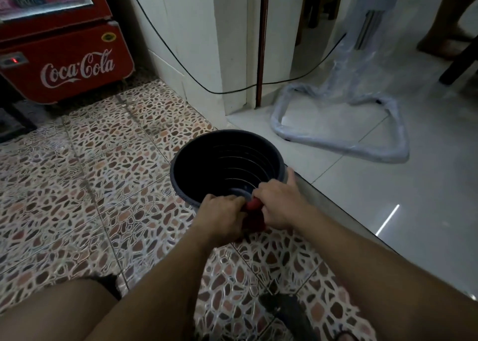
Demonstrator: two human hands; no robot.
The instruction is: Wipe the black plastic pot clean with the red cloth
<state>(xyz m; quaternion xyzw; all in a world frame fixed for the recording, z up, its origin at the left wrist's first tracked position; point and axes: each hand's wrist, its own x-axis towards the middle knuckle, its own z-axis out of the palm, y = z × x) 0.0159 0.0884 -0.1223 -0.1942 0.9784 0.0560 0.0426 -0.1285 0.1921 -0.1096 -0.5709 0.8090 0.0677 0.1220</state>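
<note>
The black plastic pot (227, 164) is sitting on the mosaic tile floor (90, 185), mouth tilting toward the camera. At its six o'clock rim, the left hand (222, 216) and right hand (282, 203) are both clutching the red cloth (254, 212). Wiping appears underway; next, the cloth needs dragging around the rim.

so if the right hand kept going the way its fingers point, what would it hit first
Probably the black pot's near rim: the right hand already grips there beside the red cloth. Depth is unclear.
</note>
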